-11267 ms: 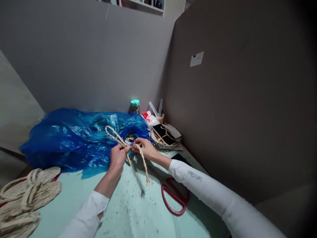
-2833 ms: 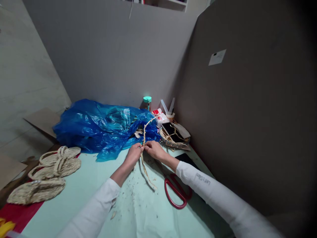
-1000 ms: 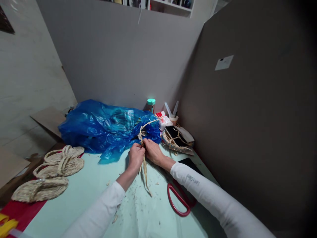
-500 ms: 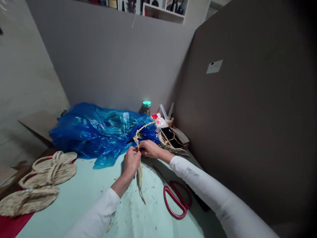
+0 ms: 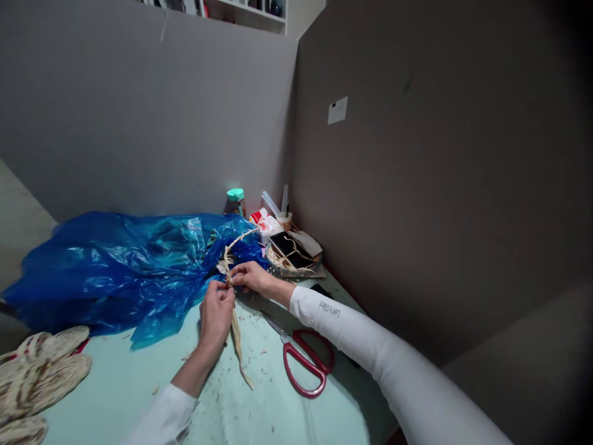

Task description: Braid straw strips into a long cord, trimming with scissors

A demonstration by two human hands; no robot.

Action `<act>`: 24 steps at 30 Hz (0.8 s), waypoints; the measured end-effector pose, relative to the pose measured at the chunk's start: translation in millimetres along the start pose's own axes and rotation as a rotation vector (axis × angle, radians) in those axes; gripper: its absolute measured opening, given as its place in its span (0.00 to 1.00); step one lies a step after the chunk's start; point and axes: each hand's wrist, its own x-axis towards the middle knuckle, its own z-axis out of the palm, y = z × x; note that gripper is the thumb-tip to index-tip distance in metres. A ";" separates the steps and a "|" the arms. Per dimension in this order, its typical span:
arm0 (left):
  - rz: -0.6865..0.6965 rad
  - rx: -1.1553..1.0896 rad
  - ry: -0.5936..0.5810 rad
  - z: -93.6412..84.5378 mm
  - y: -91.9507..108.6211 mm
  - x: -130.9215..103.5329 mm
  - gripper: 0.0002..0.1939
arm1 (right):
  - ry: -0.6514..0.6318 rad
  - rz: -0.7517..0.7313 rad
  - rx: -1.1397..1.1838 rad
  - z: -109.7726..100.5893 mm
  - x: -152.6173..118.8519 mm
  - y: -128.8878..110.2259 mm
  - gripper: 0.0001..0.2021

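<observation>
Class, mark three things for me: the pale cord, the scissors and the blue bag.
Pale cord (image 5: 236, 332), head view: on the loose end below the hands.
Scissors (image 5: 286, 338), head view: where blades meet handles.
Blue bag (image 5: 125, 266), head view: middle of its crumpled side.

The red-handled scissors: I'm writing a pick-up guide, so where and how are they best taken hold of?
I'd take the scissors by the nearer red loop, coming from the person's near side: it is wide and open and lies that way, while the blades point away and left. The right sleeve shows just beyond, so the far side looks tighter.
</observation>
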 end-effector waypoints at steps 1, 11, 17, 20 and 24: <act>-0.001 -0.002 0.001 -0.1 1.6 -1.2 0.08 | 0.027 0.017 0.036 1.5 -0.6 0.6 0.05; -0.095 -0.165 -0.018 6.5 -1.4 1.7 0.09 | 0.431 0.019 0.204 17.9 -18.9 -0.3 0.11; -0.138 -0.270 -0.030 9.3 -4.7 1.7 0.11 | 0.524 0.091 0.336 29.8 -25.4 2.1 0.10; -0.157 -0.306 -0.046 9.7 -6.5 1.9 0.12 | 0.543 0.142 0.405 32.7 -26.1 3.9 0.11; -0.185 -0.350 -0.092 9.2 -8.3 3.7 0.12 | 0.508 0.190 0.491 27.5 -29.0 3.2 0.12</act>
